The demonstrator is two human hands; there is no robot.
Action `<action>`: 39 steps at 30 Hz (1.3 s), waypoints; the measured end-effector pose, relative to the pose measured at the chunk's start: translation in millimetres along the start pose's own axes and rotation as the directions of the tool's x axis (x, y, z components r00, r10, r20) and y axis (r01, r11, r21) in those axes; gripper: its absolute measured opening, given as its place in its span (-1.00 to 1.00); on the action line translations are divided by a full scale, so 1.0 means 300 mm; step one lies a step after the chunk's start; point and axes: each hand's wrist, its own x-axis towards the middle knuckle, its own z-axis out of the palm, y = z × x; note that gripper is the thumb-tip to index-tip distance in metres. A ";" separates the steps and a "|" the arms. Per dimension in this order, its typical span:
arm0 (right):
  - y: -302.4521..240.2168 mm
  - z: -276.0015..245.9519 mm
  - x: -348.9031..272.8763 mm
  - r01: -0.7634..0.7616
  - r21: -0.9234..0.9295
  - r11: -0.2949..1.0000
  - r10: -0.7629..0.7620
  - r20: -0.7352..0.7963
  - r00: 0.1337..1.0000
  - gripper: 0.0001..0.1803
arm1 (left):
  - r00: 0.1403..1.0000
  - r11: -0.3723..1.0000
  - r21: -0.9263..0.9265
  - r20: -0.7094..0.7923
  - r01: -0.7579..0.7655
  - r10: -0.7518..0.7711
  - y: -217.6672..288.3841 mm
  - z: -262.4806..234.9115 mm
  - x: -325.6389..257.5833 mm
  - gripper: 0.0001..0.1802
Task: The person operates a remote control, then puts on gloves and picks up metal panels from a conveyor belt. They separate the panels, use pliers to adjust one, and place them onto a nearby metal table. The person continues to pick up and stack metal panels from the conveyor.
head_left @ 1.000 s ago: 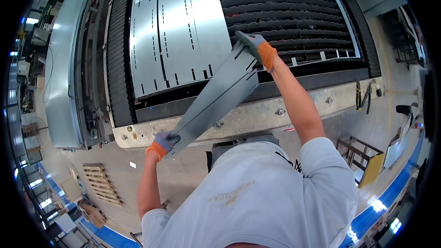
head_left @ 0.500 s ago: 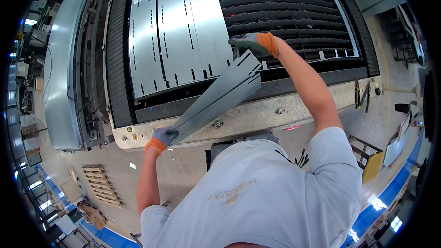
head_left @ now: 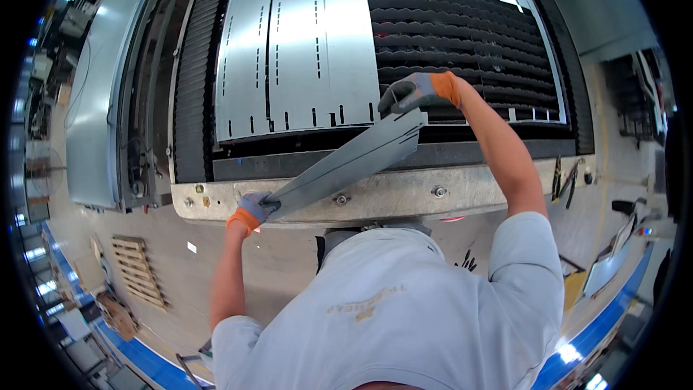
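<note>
Two long grey sheet-metal strips [head_left: 346,166], overlapping lengthwise and notched at their far ends, slant across the front edge of the machine bed. My left hand [head_left: 256,211], in a grey glove with an orange cuff, is closed on their near left end. At the far right end, my right hand [head_left: 419,92], gloved alike, has its fingers curled down against the strips' upper edge; its fingertips are partly hidden. Just beyond that hand lies a large slotted metal sheet [head_left: 299,65], cut into panels, on the bed.
Dark wavy support slats [head_left: 462,43] show through an opening right of the panels. A metal front rail [head_left: 390,191] with bolts borders the bed near my waist. Pliers [head_left: 556,177] hang at its right end. A wooden pallet [head_left: 137,271] lies on the floor at left.
The strips' far ends have come closer together, and the strips lie at a flatter slant. My right hand's fingers are now curled more downward. My left hand keeps its hold. The whole view has shifted slightly.
</note>
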 end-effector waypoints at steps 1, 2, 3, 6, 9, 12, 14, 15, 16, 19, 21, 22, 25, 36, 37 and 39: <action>0.024 -0.002 -0.005 -0.008 -0.008 1.000 0.008 -0.006 1.000 -0.65 | 1.000 1.000 0.003 0.013 0.017 -0.017 0.014 -0.004 0.005 -0.64; 0.047 -0.003 -0.006 -0.015 -0.016 1.000 0.015 -0.014 1.000 -0.65 | 0.999 0.999 0.006 0.026 0.033 -0.033 0.025 -0.015 0.012 -0.63; 0.031 0.008 -0.017 -0.019 -0.066 0.998 0.014 -0.078 0.997 -0.67 | 0.998 0.999 0.014 0.042 0.048 -0.048 0.031 -0.026 0.013 -0.63; 0.036 0.037 -0.031 -0.126 -0.224 0.966 0.062 -0.274 0.960 -0.69 | 0.996 0.997 -0.025 0.056 0.075 -0.073 0.036 -0.032 0.012 -0.61; 0.037 0.113 -0.043 -0.311 -0.372 0.875 0.053 -0.565 0.824 -0.44 | 0.997 0.997 -0.030 0.000 0.071 -0.071 -0.019 0.004 0.007 -0.60; 0.060 0.226 -0.070 -0.274 -0.404 0.873 -0.147 -0.753 0.641 -0.44 | 0.998 0.998 0.002 -0.002 0.059 -0.059 0.002 -0.004 0.004 -0.60; 0.103 0.249 -0.073 -0.185 -0.344 0.921 -0.169 -0.779 0.604 -0.37 | 0.999 0.999 0.027 -0.010 0.043 -0.042 0.027 -0.010 0.003 -0.61; 0.082 0.232 -0.068 -0.223 -0.318 0.921 -0.098 -0.744 0.661 -0.34 | 0.999 0.999 0.039 -0.020 0.032 -0.031 0.022 0.005 -0.015 -0.61; 0.048 0.215 -0.079 -0.272 -0.288 0.918 -0.014 -0.710 0.704 -0.31 | 1.000 0.998 0.056 -0.022 0.012 -0.011 0.044 -0.009 -0.023 -0.62; 0.012 0.176 -0.073 -0.386 -0.335 0.860 0.103 -0.626 0.773 -0.24 | 0.999 0.996 0.080 0.017 0.038 -0.040 0.060 -0.014 -0.009 -0.64; -0.012 0.161 -0.062 -0.434 -0.329 0.838 0.179 -0.586 0.790 -0.23 | 0.999 0.998 0.060 -0.033 0.010 -0.008 0.065 0.002 -0.034 -0.65; 0.003 0.153 -0.057 -0.419 -0.338 0.843 0.162 -0.585 0.795 -0.22 | 1.000 0.997 0.072 -0.023 0.003 -0.001 0.071 0.000 -0.037 -0.64; -0.003 0.166 -0.038 -0.370 -0.283 0.885 0.152 -0.577 0.803 -0.15 | 0.998 0.998 0.062 0.052 0.021 -0.024 0.062 -0.008 -0.013 -0.60; 0.137 0.074 0.000 -0.196 -0.163 0.967 0.109 -0.432 0.895 -0.22 | 1.000 0.993 0.117 0.023 -0.012 0.009 0.034 0.013 0.008 -0.51; 0.135 0.068 -0.001 -0.187 -0.167 0.968 0.101 -0.422 0.901 -0.24 | 1.000 0.992 0.126 0.015 -0.025 0.023 0.025 0.016 0.009 -0.50; 0.126 0.067 0.006 -0.168 -0.175 0.970 0.086 -0.402 0.912 -0.27 | 0.999 0.992 0.123 0.017 -0.030 0.028 0.023 0.018 0.015 -0.48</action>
